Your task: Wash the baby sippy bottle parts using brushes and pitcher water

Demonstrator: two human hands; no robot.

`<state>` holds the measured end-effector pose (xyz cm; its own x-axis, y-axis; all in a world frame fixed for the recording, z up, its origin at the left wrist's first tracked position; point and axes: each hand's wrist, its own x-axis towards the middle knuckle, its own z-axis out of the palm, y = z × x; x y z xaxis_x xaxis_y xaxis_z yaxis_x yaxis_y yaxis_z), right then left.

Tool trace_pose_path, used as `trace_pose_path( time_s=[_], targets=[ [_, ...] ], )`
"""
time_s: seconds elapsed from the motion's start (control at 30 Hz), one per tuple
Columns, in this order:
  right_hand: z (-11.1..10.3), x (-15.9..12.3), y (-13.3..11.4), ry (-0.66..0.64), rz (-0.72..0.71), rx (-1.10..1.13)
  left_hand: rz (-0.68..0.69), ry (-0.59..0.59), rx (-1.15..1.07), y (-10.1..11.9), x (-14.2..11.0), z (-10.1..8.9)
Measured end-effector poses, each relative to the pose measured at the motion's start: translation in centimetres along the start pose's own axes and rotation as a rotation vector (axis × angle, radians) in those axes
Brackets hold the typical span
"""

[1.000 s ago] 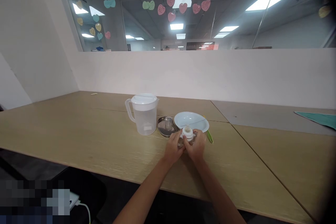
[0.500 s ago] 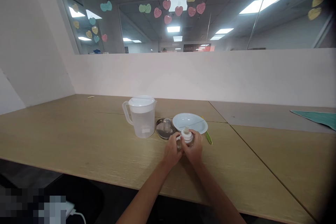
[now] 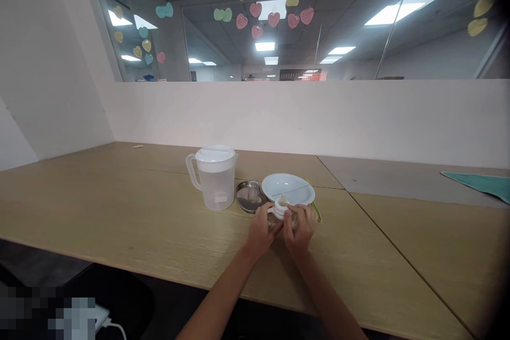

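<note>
- Head view: has green utensil [image 3: 318, 215] partly blocked by bowl [image 3: 277, 181] and right grip [image 3: 300, 227]
- Has clear cap [image 3: 253, 191] in dish [image 3: 244, 202] beside pitcher [image 3: 216, 183]
- Holds bottle [image 3: 279, 210] in left grip [image 3: 260, 227] and right grip

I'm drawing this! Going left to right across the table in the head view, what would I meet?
Small pale piece, clear pitcher, round metal dish, white-topped bottle, green handle, teal cloth.

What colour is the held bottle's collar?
The collar is white, seen best in the head view.
</note>
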<state>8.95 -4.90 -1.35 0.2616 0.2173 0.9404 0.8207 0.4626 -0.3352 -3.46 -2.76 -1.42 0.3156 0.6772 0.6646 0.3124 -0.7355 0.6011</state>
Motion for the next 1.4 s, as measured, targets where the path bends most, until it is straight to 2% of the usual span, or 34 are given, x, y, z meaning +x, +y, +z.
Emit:
trace_pose_path(
  time_s=[0.23, 0.53, 0.63, 0.77, 0.93, 1.1, 1.2, 1.4],
  targets=[
    [0.0, -0.2, -0.2, -0.028, -0.147, 0.062, 0.053, -0.048, 0.029, 0.0, 0.1, -0.2],
    [-0.3, 0.1, -1.0, -0.022, -0.291, 0.066, 0.051, 0.011, 0.013, -0.5, -0.2, 0.0],
    [-0.1, 0.1, -0.8, 0.002, -0.213, 0.060, 0.058, -0.007, 0.022, -0.2, -0.1, -0.1],
    [0.2, 0.0, -0.2, -0.042, -0.079, 0.010, 0.043, -0.034, 0.041, 0.1, 0.1, -0.3],
    [0.3, -0.1, -0.2, -0.006, -0.042, -0.027, 0.035, -0.061, 0.057, 0.1, 0.1, -0.3],
    [-0.1, 0.2, -0.4, 0.028, -0.013, 0.031, 0.026, -0.029, 0.053, 0.0, -0.1, 0.0],
    [0.0, 0.2, -0.1, -0.018, 0.103, 0.126, 0.024, -0.026, 0.041, -0.1, -0.1, 0.0],
    [0.7, -0.2, 0.7, -0.217, 0.282, 0.361, 0.005, -0.038, 0.027, 0.0, 0.0, -0.2]
  ],
)
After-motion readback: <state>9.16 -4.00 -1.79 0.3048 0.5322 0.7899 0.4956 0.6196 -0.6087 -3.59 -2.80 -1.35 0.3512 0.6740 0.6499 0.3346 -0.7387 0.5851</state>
